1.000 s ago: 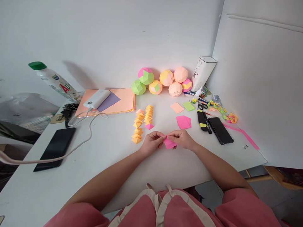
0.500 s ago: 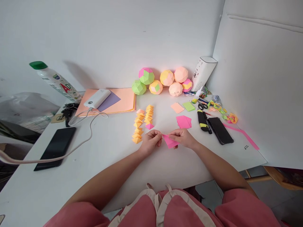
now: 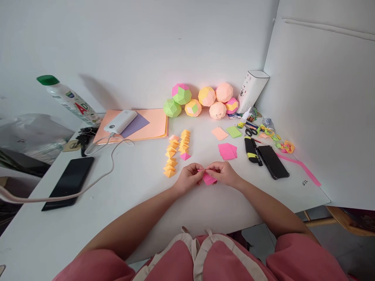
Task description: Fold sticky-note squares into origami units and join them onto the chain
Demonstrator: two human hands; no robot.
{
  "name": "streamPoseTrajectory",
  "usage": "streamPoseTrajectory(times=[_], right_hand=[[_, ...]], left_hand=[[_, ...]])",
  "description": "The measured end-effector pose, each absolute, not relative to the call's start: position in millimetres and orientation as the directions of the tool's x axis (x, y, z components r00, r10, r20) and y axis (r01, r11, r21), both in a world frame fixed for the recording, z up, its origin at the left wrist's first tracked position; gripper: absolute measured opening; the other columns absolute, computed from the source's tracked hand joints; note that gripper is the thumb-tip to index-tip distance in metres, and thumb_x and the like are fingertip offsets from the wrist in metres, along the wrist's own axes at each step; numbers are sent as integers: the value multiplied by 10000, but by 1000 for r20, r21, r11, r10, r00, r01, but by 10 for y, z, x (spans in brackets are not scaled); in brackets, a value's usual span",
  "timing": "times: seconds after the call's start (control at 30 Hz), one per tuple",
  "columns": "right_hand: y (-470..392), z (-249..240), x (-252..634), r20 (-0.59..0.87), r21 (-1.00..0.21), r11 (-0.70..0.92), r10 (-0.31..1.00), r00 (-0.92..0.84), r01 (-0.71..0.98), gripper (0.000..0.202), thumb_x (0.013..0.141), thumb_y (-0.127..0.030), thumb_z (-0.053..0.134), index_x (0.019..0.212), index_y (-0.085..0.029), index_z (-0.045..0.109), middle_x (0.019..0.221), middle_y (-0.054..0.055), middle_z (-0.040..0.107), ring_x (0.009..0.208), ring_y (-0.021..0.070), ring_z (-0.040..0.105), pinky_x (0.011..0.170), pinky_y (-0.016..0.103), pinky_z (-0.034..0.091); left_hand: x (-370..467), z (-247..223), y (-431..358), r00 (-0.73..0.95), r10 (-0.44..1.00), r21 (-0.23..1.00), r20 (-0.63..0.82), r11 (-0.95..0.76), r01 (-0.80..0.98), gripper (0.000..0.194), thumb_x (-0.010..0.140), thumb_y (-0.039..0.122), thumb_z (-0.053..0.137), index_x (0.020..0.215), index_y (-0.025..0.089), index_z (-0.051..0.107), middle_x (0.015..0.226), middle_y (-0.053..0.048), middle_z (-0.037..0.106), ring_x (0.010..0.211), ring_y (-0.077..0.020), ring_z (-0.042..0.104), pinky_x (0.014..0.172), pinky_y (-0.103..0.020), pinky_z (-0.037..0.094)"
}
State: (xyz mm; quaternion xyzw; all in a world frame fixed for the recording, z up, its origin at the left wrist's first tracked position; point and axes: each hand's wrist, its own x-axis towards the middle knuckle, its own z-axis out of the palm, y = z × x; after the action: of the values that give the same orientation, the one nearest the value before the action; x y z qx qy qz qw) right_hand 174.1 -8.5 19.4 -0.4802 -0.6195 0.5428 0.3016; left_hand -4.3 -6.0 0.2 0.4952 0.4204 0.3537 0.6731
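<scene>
A pink sheet of paper (image 3: 209, 178), partly folded, is held between my two hands above the near part of the table. My left hand (image 3: 190, 178) pinches its left side, and my right hand (image 3: 225, 174) grips its upper right side, thumbs close together. The fingers cover much of the paper. Just beyond my left hand stand two rows of folded paper pieces (image 3: 172, 150), mostly orange, with a pink folded piece (image 3: 185, 156) at the near end of one row. A stack of pink paper sheets (image 3: 227, 151) lies beyond my right hand.
Faceted paper balls (image 3: 206, 96) rest against the wall. Peach sheets (image 3: 219, 133), green sheets (image 3: 234, 131), scissors (image 3: 251, 132), a cutter (image 3: 251, 149) and a phone (image 3: 273, 162) lie to the right. Leftward are a tablet (image 3: 70, 181), a cable (image 3: 113, 164), a power bank (image 3: 120, 122) and a bottle (image 3: 72, 102).
My hands have come closer together, the left shifting slightly right. The pink paper shows less between them, its upper edge now pinched by both thumbs.
</scene>
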Motion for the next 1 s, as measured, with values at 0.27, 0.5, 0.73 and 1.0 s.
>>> streamPoseTrajectory(times=[0.27,0.5,0.73,1.0], right_hand=[[-136,201,1648,58,-901,187,946,-318,392,112,737,-212,532,680,-154,610,613,0,574,549,101,480,504,221,392],[-76,190,1765,5,-929,113,957,-292,354,66,697,-179,536,647,-161,576,560,-19,541,488,101,513,464,221,423],[-47,234,1815,-10,-952,74,962,-273,298,63,741,-204,519,690,-172,535,593,-28,501,507,91,489,485,218,432],[-79,210,1747,-8,-939,115,934,-356,324,208,778,-354,580,738,-153,618,645,11,589,568,111,530,525,231,434]], left_hand=[[-47,37,-78,423,880,966,-215,254,-37,230,695,353,642,736,167,514,555,47,494,458,-68,467,455,-201,385],[-57,-5,-66,382,898,959,-218,269,-87,197,724,341,614,715,168,519,492,48,492,447,-75,461,461,-199,363],[-71,-26,-35,366,907,951,-210,275,-137,230,750,378,598,711,166,517,464,43,489,430,-77,446,463,-208,354],[-59,-5,-48,367,904,945,-218,289,-151,244,719,382,640,707,170,518,487,46,516,432,-82,469,467,-218,379]])
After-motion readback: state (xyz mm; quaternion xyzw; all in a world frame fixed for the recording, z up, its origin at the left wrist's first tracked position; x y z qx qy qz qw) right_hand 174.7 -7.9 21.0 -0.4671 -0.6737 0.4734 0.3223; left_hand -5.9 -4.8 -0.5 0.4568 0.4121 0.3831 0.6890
